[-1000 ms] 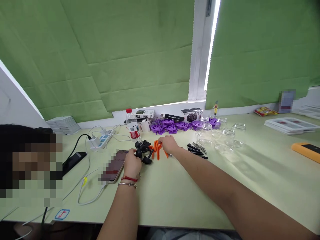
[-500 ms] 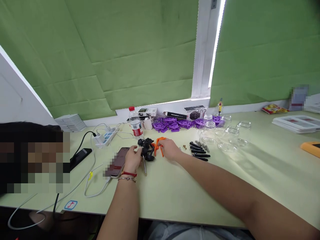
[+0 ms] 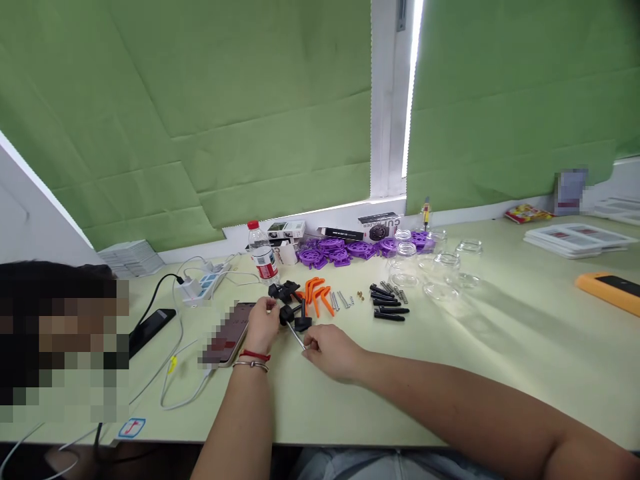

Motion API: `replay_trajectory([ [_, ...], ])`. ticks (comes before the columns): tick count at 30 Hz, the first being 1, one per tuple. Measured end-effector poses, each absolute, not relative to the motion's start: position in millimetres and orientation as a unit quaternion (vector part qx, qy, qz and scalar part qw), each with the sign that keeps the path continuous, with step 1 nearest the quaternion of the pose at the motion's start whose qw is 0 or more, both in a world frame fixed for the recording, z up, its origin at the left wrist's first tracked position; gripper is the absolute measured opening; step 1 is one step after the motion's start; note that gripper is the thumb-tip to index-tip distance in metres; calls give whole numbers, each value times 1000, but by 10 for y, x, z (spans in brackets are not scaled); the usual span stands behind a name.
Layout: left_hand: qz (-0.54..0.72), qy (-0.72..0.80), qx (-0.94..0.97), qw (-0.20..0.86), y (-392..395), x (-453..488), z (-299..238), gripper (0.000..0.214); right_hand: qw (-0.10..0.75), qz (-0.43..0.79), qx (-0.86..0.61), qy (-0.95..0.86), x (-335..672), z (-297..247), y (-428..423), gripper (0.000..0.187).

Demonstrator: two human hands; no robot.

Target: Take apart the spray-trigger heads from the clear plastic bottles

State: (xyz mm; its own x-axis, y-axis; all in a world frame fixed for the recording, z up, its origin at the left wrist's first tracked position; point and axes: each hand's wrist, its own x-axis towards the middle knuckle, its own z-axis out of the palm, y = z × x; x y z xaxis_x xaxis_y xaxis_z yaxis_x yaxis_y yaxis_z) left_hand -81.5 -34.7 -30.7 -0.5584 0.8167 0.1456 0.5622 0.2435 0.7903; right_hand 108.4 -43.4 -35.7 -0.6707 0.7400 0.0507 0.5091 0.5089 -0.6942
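Just below the middle of the frame, I noted the left hand point(image 3: 263, 327) beside some black parts point(image 3: 303, 324) on the pale table point(image 3: 310, 407). Its fingertips were drawn in near the black upper end of a metal rod point(image 3: 297, 337); whether they gripped it, I could not tell. The right hand point(image 3: 333, 350), a little lower and to the right, had thumb and fingers narrowed onto the rod's lower end. The rod sloped down rightward between the two hands.

Orange levers point(image 3: 315, 289) lay overlapping above the right hand. Rightward from these: silver screws point(image 3: 335, 301), small brass bits point(image 3: 360, 295), then black pins point(image 3: 387, 302) with springs point(image 3: 395, 291) just above. Higher up, purple parts point(image 3: 340, 252) were heaped in front of boxes point(image 3: 287, 230); right of centre stood clear jars point(image 3: 405, 260). A red-capped bottle point(image 3: 265, 260) stood above the black parts. A phone point(image 3: 229, 333) lay just left of the left hand. At the left edge: another person's dark hair point(image 3: 55, 280).
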Motion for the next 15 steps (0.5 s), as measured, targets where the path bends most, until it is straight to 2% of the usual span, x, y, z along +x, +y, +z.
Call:
replay_trajectory([
  [4, 381, 759, 524, 71, -349, -859, -319, 28, 187, 310, -359, -860, 1078, -366, -415, 18],
  [10, 328, 736, 572, 152, -392, -781, -275, 37, 186, 263, -345, -881, 1067, -388, -420, 15],
  [15, 420, 736, 516, 125, -430, -743, -168, 31, 193, 271, -370, -868, 1071, -397, -376, 14],
])
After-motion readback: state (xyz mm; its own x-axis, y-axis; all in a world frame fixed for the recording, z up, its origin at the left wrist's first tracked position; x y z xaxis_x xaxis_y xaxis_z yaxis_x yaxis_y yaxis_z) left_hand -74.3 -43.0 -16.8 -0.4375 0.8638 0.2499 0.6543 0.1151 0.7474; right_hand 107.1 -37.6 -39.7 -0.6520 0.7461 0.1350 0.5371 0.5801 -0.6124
